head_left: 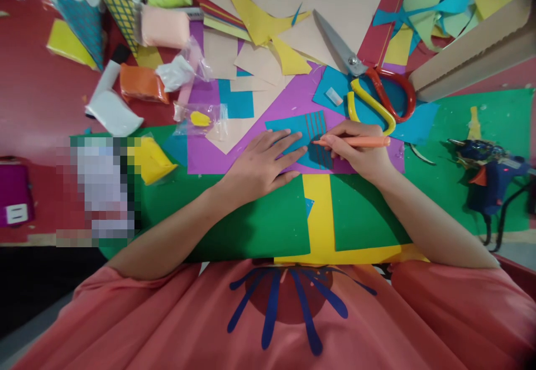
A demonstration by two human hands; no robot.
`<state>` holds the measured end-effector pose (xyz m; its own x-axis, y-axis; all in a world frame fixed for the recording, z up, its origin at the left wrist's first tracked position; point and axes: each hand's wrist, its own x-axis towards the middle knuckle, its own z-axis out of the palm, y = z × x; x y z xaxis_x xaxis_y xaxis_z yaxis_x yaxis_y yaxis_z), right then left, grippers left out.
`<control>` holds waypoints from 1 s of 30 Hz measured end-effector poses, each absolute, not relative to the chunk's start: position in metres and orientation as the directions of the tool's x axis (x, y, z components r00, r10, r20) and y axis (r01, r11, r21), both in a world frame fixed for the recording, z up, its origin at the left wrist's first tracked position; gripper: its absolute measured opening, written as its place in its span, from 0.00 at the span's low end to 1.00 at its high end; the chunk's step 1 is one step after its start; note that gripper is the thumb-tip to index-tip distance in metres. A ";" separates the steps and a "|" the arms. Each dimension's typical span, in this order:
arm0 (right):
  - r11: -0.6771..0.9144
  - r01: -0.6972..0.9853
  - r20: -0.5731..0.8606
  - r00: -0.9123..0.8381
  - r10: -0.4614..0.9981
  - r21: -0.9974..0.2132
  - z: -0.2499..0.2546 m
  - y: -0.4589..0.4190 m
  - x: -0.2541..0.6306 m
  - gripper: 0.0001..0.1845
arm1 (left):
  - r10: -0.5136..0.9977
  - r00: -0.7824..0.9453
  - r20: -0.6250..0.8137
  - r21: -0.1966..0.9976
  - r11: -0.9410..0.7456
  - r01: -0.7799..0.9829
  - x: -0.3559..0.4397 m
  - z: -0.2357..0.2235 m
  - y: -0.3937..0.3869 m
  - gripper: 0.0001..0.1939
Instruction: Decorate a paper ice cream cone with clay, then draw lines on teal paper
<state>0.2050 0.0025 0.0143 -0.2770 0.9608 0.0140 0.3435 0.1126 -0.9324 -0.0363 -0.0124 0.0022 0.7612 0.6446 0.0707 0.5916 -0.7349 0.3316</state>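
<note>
A piece of blue paper (288, 126) lies on a purple sheet (205, 158) in front of me, with several dark lines drawn across its right part. My left hand (268, 161) rests flat on the blue paper's left side, fingers spread. In my right hand (360, 149) is an orange marker (360, 142), held in a pinch and nearly level. Its tip touches or hovers just over the lined part of the blue paper; I cannot tell which. Scissors (355, 66) with red and yellow handles lie just beyond my right hand.
A blue glue gun (494, 180) with its cord is at the right on a green sheet (435, 208). Packs of clay, such as an orange one (142, 83), and paper cones (81, 18) stand at left. Paper scraps (439, 7) and a cardboard piece (473, 46) fill the far right.
</note>
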 end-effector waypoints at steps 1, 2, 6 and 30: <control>0.118 0.351 0.014 -0.285 0.959 -0.929 0.015 0.003 0.205 0.16 | 0.643 0.762 0.081 0.318 -0.741 0.592 -0.036 0.001 -0.013 0.24; 0.124 0.357 0.016 -0.292 0.956 -0.926 0.015 0.003 0.205 0.16 | 0.640 0.762 0.097 0.301 -0.749 0.590 -0.036 0.001 -0.013 0.24; 0.136 0.373 0.009 -0.321 0.947 -0.918 0.014 0.003 0.207 0.16 | 0.625 0.759 0.184 0.247 -0.777 0.580 -0.036 -0.002 -0.013 0.23; 0.137 0.347 0.022 -0.315 0.949 -0.928 0.014 0.003 0.207 0.14 | 0.635 0.759 0.141 0.261 -0.764 0.590 -0.036 -0.003 -0.013 0.23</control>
<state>0.2072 0.0029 0.0139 -0.3150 0.9488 0.0222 0.3467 0.1368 -0.9279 -0.0362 -0.0133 -0.0031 0.7593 0.6353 0.1413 0.5904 -0.7637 0.2612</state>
